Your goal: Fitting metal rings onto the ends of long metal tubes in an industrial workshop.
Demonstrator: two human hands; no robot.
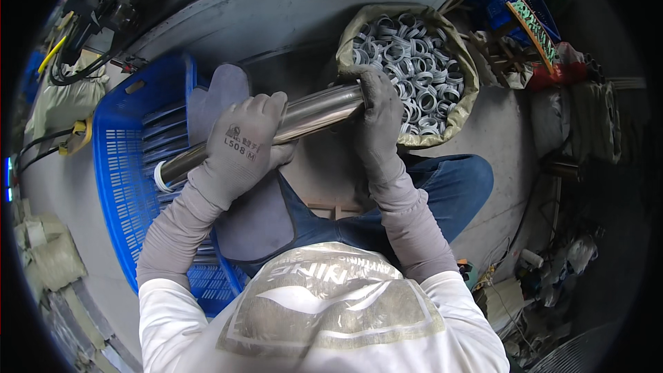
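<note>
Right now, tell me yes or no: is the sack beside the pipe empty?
No. The sack is filled with pale rings, just behind the right hand gripping the metal pipe.

Glossy smooth metal tube point(304, 119); matt grey knit gloves on both hands; perforated blue plastic crate point(128, 159); coarse woven sack point(464, 72) of pale rings point(414, 69).
</note>
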